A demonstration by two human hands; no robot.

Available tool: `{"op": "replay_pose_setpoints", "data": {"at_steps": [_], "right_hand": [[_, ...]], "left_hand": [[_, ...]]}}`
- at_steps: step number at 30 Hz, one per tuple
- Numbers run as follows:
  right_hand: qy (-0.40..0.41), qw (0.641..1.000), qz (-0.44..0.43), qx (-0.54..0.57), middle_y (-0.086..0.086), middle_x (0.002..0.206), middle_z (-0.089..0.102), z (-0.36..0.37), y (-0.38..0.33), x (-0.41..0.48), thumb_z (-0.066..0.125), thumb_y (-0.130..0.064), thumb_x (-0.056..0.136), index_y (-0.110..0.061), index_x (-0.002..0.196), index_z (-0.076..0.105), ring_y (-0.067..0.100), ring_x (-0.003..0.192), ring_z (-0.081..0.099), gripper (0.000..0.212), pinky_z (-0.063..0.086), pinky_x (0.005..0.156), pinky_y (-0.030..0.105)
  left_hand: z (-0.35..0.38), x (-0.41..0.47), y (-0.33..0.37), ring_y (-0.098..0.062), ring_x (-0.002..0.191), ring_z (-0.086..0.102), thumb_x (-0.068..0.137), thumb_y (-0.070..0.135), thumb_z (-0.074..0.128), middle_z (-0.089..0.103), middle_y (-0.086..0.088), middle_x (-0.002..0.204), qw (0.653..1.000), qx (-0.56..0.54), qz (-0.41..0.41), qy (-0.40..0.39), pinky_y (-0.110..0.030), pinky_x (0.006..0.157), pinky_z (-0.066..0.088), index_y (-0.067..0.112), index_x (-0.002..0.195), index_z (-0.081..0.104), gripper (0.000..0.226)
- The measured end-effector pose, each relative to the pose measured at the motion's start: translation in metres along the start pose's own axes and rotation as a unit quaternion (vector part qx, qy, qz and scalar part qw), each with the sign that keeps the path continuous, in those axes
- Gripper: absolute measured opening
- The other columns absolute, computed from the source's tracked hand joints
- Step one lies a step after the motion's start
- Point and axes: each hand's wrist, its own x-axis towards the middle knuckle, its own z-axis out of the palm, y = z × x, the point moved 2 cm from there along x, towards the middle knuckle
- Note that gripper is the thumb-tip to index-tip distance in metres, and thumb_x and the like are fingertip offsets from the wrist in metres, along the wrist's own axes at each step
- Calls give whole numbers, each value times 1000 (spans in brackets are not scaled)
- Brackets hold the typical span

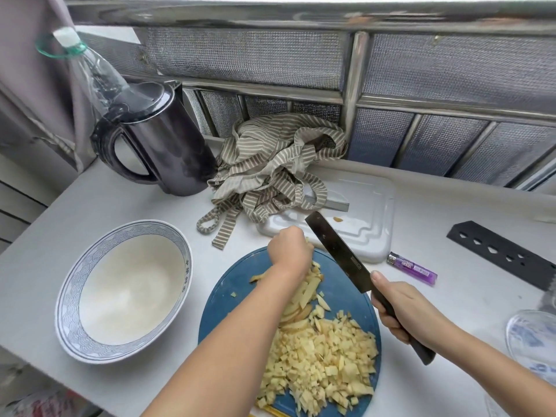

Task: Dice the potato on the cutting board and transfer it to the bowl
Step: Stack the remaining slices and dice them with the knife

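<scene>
Head view, near edge first: diced potato (pixel 325 356) is heaped on the near half of the round blue cutting board (pixel 228 296), with a few cubes at the very rim. The pieces look small, wet, light and loose. They'd likely scatter if pinched, so better to scoop them on the flat of the blade or tip the board; its bottom edge is cut off by the frame. Right hand (pixel 403 311) is wrapped round the dark handle of the knife (pixel 340 251), blade lifted and angled away over the far board edge, not touching potato. Uncut strips (pixel 307 291) lie mid-board; stiff but slick, they'd need bunching before a cut. Left hand (pixel 290 248) is curled knuckles-up, clamped on the far ends of the strips, its fingertips hidden under the hand. Bowl (pixel 69 296) sits just left of the board with no potato in it. Farther back are a white tray (pixel 370 200), partly under a striped cloth (pixel 270 164), and a purple lighter (pixel 412 268). Kettle (pixel 159 139) and plastic bottle (pixel 90 67) stand at the far left. Glass item (pixel 529 335) at the right edge is cropped, can't identify.
</scene>
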Motion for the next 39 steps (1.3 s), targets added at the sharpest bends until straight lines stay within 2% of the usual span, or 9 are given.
{"op": "replay_pose_setpoints", "data": {"at_steps": [4,6,10,14,17,20,22,25,39], "right_hand": [[14,1000,-17,-22,5,51,34,-1,0,-4,35,-63,86,-12,62,41,18,44,28,57,28,40,23],[17,999,-22,-27,4,50,33,0,0,-7,36,-61,87,-13,60,39,17,44,27,55,27,41,23],[18,997,-38,-68,-5,45,34,3,2,-7,35,-51,96,-13,58,38,13,40,29,53,27,43,19],[36,983,-57,-172,-4,49,38,6,8,-4,28,-58,92,-13,59,39,9,46,33,57,30,51,19],[34,969,-73,-234,-1,55,36,10,18,-3,21,-66,86,-15,60,34,9,51,32,59,29,57,27],[25,958,-82,-274,0,56,35,16,24,-4,16,-67,85,-15,62,32,10,53,31,59,28,56,28],[20,955,-84,-285,1,56,35,19,27,-5,14,-68,84,-14,63,31,11,53,31,60,28,57,28],[19,956,-83,-281,1,56,33,20,31,-8,14,-71,80,-14,63,30,11,54,30,61,28,57,29],[9,949,-128,-287,-4,55,35,31,15,-17,17,-63,88,-13,63,36,10,52,33,59,31,58,28]], "left_hand": [[-15,-9,3,-25,77,55,91,20,53,55,-4,81,992,-82,77,62,-32,59,38,10,78,58,17],[-29,-15,-3,-25,80,58,98,25,48,60,-6,86,988,-73,118,74,-34,66,43,9,91,61,22],[-38,-29,-39,-27,78,63,94,29,57,68,-9,81,992,61,109,-3,-33,67,49,5,83,67,28],[-28,-50,-67,-18,83,63,90,40,63,70,2,85,995,8,99,8,-33,74,51,16,90,71,26],[-16,-65,-73,-15,106,52,90,51,57,59,5,113,994,2,95,48,-29,89,43,22,114,60,38],[-5,-75,-69,-19,127,31,84,68,50,39,-1,134,993,2,89,79,-34,109,28,21,136,38,71],[3,-76,-67,-25,143,11,76,77,48,20,-8,151,996,-19,78,42,-44,120,10,16,148,20,98],[17,-76,-69,-26,147,-17,70,82,50,-11,-8,160,997,-41,49,-49,-42,117,-13,14,152,-12,123],[35,-93,-67,-24,147,-15,95,62,29,-13,-12,160,997,-72,33,-24,-36,118,-11,4,150,-15,91]]}}
